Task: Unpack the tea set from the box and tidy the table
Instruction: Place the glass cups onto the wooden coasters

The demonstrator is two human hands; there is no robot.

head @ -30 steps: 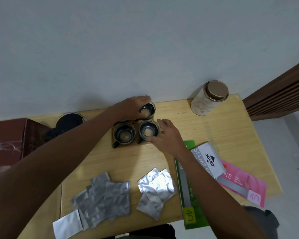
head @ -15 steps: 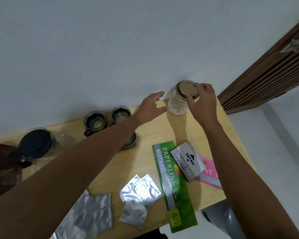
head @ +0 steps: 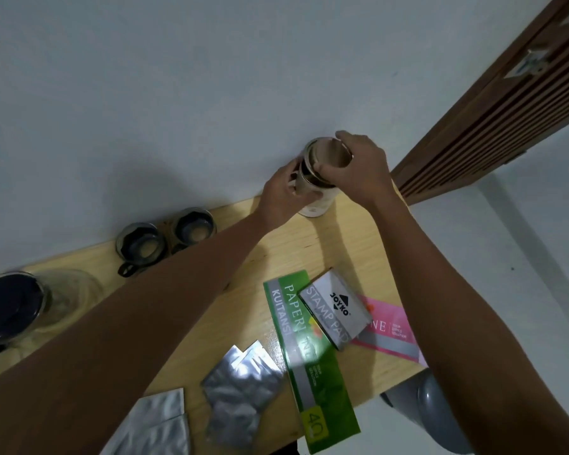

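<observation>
1. Wooden table (head: pixel 352 254) against white wall (head: pixel 178 93); slatted wooden door (head: pixel 493 126) at right.
2. Glass teapot (head: pixel 20 310) w/ dark lid at table's far left.
3. Green receipt book (head: pixel 312 366) near front edge, stamp pad box (head: pixel 337 310) lying across it, pink booklet (head: pixel 390 333) under box.
4. Foil sachets (head: pixel 240 379) in a loose pile at front, more at bottom left.
5. Tea canister (head: pixel 319 200) upright at back edge by wall. Left hand (head: pixel 281 192) curls round its side. Right hand (head: pixel 358 169) grips brown lid (head: pixel 330 154), tilted, partly off the rim.
6. Two glass cups (head: pixel 142 247) w/ dark handles, side by side at back, left of canister.
</observation>
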